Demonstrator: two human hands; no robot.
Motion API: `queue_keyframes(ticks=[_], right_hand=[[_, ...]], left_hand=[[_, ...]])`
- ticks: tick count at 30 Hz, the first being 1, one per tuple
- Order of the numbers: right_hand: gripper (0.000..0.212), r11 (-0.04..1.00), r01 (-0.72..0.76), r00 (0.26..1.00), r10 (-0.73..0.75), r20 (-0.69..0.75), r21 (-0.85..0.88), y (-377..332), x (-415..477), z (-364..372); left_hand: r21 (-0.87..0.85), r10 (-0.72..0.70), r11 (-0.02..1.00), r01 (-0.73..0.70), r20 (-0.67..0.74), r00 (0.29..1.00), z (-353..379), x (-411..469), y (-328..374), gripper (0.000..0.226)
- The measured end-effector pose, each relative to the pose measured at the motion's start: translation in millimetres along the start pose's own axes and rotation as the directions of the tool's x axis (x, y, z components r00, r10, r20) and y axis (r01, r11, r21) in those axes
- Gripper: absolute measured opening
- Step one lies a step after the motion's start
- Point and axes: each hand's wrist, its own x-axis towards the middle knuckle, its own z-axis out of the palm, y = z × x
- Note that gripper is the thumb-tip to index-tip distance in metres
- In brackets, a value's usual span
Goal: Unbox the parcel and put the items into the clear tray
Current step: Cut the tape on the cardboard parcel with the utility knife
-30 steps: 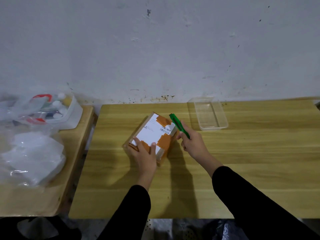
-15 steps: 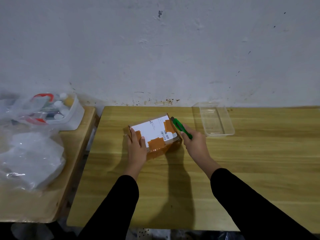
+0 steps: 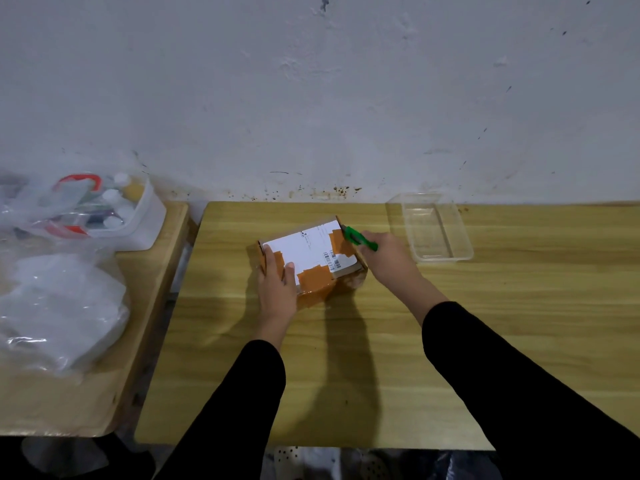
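A small cardboard parcel [image 3: 317, 252] with a white shipping label and orange tape lies on the wooden table [image 3: 485, 323], sealed. My left hand [image 3: 277, 289] presses flat on its near left corner, fingers straight. My right hand [image 3: 389, 259] grips a green box cutter [image 3: 358, 237], whose tip touches the parcel's far right top edge. The clear tray [image 3: 436, 254] stands empty to the right of the parcel, near the wall.
A lower side table [image 3: 104, 393] on the left carries a white bin [image 3: 145, 223] of bottles and small items and a heap of clear plastic bags [image 3: 59, 306]. A gap separates the two tables. The wall runs just behind.
The parcel has been turned so its long side runs more left to right. My left hand shifted to its near left corner, and the cutter's tip moved onto the far right top edge.
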Motion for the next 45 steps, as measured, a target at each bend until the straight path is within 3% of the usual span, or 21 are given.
queue_keyframes(ticks=[10,15,17,19,21,26,30,33,35,38,45], right_hand=[[0.031,0.998,0.047,0.999,-0.047,-0.022,-0.036,35,-52,-4],[0.032,0.992,0.045,0.991,-0.029,-0.134,0.118,55,-77,-8],[0.033,0.986,0.044,0.985,-0.017,-0.170,0.159,61,-80,-7],[0.034,0.978,0.057,0.981,-0.017,-0.194,0.202,61,-78,-5],[0.035,0.969,0.064,0.978,-0.013,-0.208,0.238,58,-72,-2],[0.035,0.963,0.038,0.980,0.017,-0.200,0.267,50,-61,6],[0.036,0.959,0.026,0.980,0.031,-0.197,0.283,45,-57,6],[0.037,0.952,0.022,0.977,0.044,-0.210,0.305,43,-56,2],[0.037,0.949,0.022,0.976,0.048,-0.214,0.315,41,-57,0],[0.037,0.949,0.015,0.975,0.057,-0.217,0.314,40,-59,-3],[0.033,0.956,0.003,0.980,0.055,-0.191,0.293,36,-65,-11]], left_hand=[[-0.018,-0.032,0.999,0.031,-0.042,0.999,4,-2,5,0.059],[-0.009,-0.024,1.000,0.023,-0.023,0.999,-1,-7,2,0.061],[0.092,0.038,0.995,-0.033,-0.062,0.997,-7,-9,0,0.062],[0.246,0.166,0.958,-0.147,-0.060,0.984,-16,-3,-2,0.064],[0.380,0.259,0.890,-0.251,0.031,0.965,-24,10,2,0.068],[0.595,0.254,0.701,-0.392,0.306,0.918,-27,42,14,0.074],[0.684,0.270,0.609,-0.401,0.297,0.916,-27,43,9,0.070],[0.753,0.242,0.573,-0.322,0.220,0.945,-24,31,13,0.070],[0.767,0.189,0.598,-0.233,0.148,0.971,-18,13,15,0.072],[0.673,0.120,0.724,-0.149,0.090,0.989,-5,-23,11,0.076],[0.313,0.069,0.942,-0.118,0.165,0.984,13,-56,4,0.081]])
